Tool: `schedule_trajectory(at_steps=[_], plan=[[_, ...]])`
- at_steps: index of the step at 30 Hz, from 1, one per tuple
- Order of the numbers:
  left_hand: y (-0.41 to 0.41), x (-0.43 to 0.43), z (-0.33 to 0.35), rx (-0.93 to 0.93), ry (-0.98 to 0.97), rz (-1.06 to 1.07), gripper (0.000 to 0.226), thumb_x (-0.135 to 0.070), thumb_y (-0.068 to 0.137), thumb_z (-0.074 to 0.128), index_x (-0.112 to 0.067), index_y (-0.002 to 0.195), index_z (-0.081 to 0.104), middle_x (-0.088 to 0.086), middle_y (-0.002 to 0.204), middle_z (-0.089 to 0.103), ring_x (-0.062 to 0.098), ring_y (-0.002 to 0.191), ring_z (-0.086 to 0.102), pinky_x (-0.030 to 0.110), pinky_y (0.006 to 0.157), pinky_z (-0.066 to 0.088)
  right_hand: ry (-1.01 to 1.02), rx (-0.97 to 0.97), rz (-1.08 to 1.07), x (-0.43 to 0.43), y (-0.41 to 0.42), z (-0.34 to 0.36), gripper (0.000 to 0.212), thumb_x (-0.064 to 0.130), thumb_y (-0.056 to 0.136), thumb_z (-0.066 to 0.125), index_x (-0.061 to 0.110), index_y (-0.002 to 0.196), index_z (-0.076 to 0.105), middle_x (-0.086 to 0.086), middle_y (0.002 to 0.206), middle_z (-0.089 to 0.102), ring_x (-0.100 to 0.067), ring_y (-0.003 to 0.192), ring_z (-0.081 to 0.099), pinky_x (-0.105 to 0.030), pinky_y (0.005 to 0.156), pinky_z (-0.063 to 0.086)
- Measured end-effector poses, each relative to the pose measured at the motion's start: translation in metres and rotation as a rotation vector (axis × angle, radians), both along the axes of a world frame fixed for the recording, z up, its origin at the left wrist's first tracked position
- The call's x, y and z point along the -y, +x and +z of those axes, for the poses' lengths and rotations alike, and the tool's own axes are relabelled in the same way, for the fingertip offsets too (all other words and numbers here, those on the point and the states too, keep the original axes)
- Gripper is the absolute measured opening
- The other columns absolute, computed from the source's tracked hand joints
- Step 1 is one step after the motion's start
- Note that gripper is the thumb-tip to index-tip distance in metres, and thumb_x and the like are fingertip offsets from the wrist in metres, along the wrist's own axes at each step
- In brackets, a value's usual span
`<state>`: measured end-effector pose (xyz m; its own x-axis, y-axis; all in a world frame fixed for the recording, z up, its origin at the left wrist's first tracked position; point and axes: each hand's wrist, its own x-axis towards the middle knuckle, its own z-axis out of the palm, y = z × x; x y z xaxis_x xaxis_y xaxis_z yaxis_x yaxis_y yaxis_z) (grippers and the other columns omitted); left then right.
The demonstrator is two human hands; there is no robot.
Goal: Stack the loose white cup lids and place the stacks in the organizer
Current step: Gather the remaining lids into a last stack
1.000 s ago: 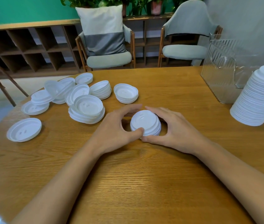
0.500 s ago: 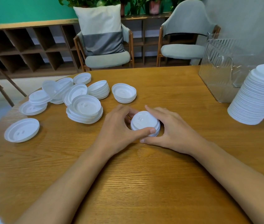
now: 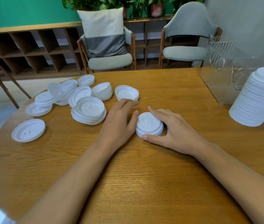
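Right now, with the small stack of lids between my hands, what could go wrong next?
1. The small stack looks unevenly nested. Only the right hand grips it, between thumb and fingers, while the left hand lies open beside it, so lids may slide apart on lifting.
2. The tall stack seems to lean and stands close beside the clear organizer. An arm passing there could knock it over.

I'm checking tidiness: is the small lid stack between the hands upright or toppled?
Upright: the small lid stack sits flat on the table, lids nested evenly.
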<state>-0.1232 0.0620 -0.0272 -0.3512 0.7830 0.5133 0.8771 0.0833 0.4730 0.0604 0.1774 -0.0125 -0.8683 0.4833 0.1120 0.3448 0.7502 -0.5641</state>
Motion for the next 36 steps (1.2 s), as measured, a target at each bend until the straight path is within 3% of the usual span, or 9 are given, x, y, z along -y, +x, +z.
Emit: schedule_trajectory(at_steps=[4, 8, 12, 15, 21, 24, 28, 33, 36], plan=[[-0.016, -0.015, -0.003, -0.096, 0.007, 0.036, 0.040, -0.003, 0.101, 0.057, -0.007, 0.139, 0.063, 0.006, 0.141, 0.063, 0.022, 0.133, 0.056, 0.028, 0.110, 0.042, -0.006, -0.034, -0.044, -0.002, 0.001, 0.000, 0.100, 0.061, 0.082, 0.079, 0.028, 0.163, 0.032, 0.014, 0.153, 0.046, -0.004, 0.142, 0.033, -0.018, 0.111, 0.023], [-0.024, -0.028, 0.003, -0.186, -0.068, 0.089, 0.051, 0.009, 0.093, 0.058, -0.003, 0.143, 0.060, 0.015, 0.145, 0.061, 0.033, 0.136, 0.055, 0.046, 0.107, 0.050, -0.016, -0.005, -0.041, -0.003, 0.002, 0.001, 0.099, 0.062, 0.083, 0.077, 0.030, 0.164, 0.028, 0.017, 0.156, 0.040, 0.013, 0.128, 0.021, -0.014, 0.104, 0.019], [-0.030, -0.037, 0.002, -0.221, -0.089, 0.146, 0.049, 0.010, 0.092, 0.058, -0.004, 0.139, 0.064, 0.016, 0.119, 0.072, 0.039, 0.112, 0.065, 0.046, 0.079, 0.054, -0.056, 0.016, -0.035, -0.004, 0.004, 0.002, 0.101, 0.065, 0.082, 0.076, 0.036, 0.165, 0.024, 0.021, 0.157, 0.036, 0.017, 0.127, 0.018, -0.016, 0.106, 0.018], [-0.032, -0.037, 0.002, -0.239, -0.053, 0.166, 0.047, 0.014, 0.089, 0.059, -0.005, 0.130, 0.070, 0.015, 0.101, 0.074, 0.039, 0.097, 0.068, 0.045, 0.067, 0.052, -0.070, 0.015, -0.031, -0.006, 0.004, 0.002, 0.103, 0.067, 0.080, 0.076, 0.037, 0.164, 0.024, 0.022, 0.159, 0.035, 0.017, 0.131, 0.019, -0.017, 0.109, 0.018], [-0.029, -0.031, 0.007, -0.241, 0.046, 0.147, 0.033, 0.010, 0.084, 0.072, -0.008, 0.111, 0.077, 0.007, 0.098, 0.074, 0.031, 0.088, 0.070, 0.043, 0.077, 0.052, -0.060, 0.010, -0.039, -0.006, 0.005, 0.004, 0.104, 0.068, 0.079, 0.076, 0.036, 0.164, 0.025, 0.025, 0.153, 0.034, 0.018, 0.126, 0.019, -0.017, 0.107, 0.019], [-0.023, -0.020, 0.013, -0.092, 0.127, 0.116, 0.029, -0.004, 0.089, 0.078, -0.012, 0.117, 0.074, 0.000, 0.097, 0.070, 0.015, 0.086, 0.066, 0.035, 0.075, 0.056, -0.058, 0.017, -0.066, -0.007, 0.006, 0.005, 0.101, 0.064, 0.081, 0.077, 0.035, 0.164, 0.027, 0.025, 0.150, 0.035, 0.018, 0.122, 0.017, -0.016, 0.105, 0.018], [-0.008, -0.003, 0.027, 0.268, 0.229, 0.119, 0.032, -0.010, 0.091, 0.077, -0.022, 0.120, 0.072, -0.010, 0.097, 0.071, 0.007, 0.094, 0.066, 0.015, 0.079, 0.053, -0.036, -0.024, -0.085, -0.008, 0.006, 0.004, 0.098, 0.061, 0.080, 0.080, 0.029, 0.161, 0.036, 0.019, 0.155, 0.043, 0.004, 0.140, 0.030, -0.016, 0.108, 0.021], [-0.001, 0.007, 0.037, 0.813, 0.248, 0.021, 0.044, -0.007, 0.096, 0.071, -0.031, 0.132, 0.069, -0.003, 0.108, 0.066, 0.013, 0.095, 0.072, 0.031, 0.079, 0.062, -0.073, -0.069, -0.098, -0.010, 0.005, 0.000, 0.098, 0.062, 0.077, 0.083, 0.030, 0.160, 0.039, 0.018, 0.145, 0.047, -0.006, 0.137, 0.042, -0.034, 0.116, 0.036], [0.003, 0.005, 0.036, 0.994, 0.142, -0.081, 0.044, -0.004, 0.098, 0.065, -0.030, 0.133, 0.070, -0.008, 0.103, 0.070, 0.009, 0.098, 0.070, 0.027, 0.074, 0.060, -0.074, -0.077, -0.098, -0.011, 0.005, -0.001, 0.104, 0.062, 0.077, 0.083, 0.040, 0.163, 0.027, 0.019, 0.144, 0.047, -0.003, 0.136, 0.040, -0.029, 0.110, 0.033]])
